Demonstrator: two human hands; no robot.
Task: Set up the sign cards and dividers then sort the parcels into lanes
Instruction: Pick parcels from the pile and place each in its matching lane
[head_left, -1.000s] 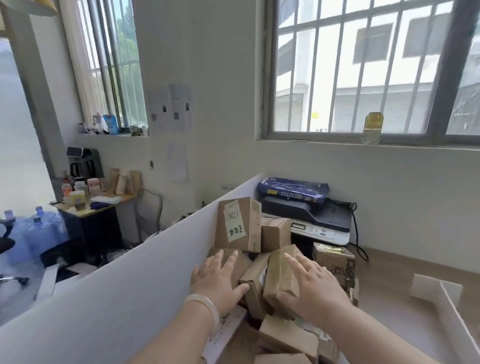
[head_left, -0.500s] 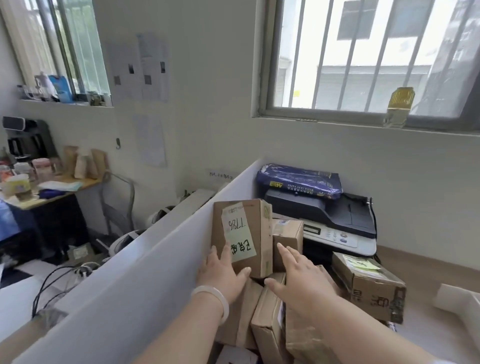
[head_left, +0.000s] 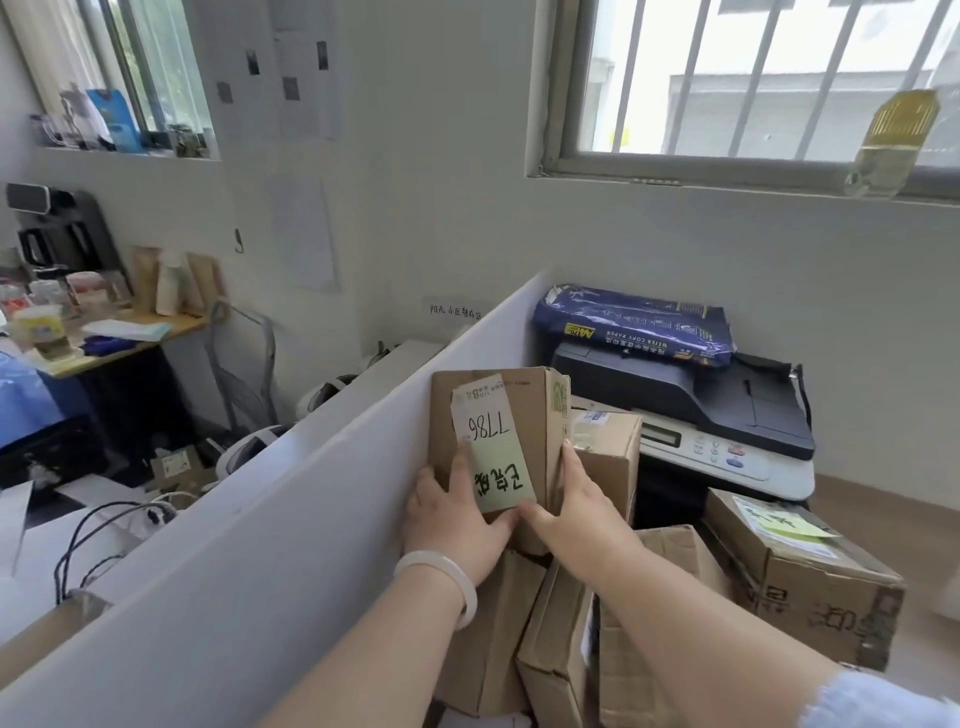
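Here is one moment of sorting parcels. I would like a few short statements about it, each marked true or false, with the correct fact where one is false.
1. The left hand and the right hand both grip the box that bears a green label. True.
2. The paper pack lies on the floor. False: it lies on top of the printer.
3. The white divider stands to the left of the held box. True.
4. The bracelet is on the right wrist. False: it is on the left wrist.
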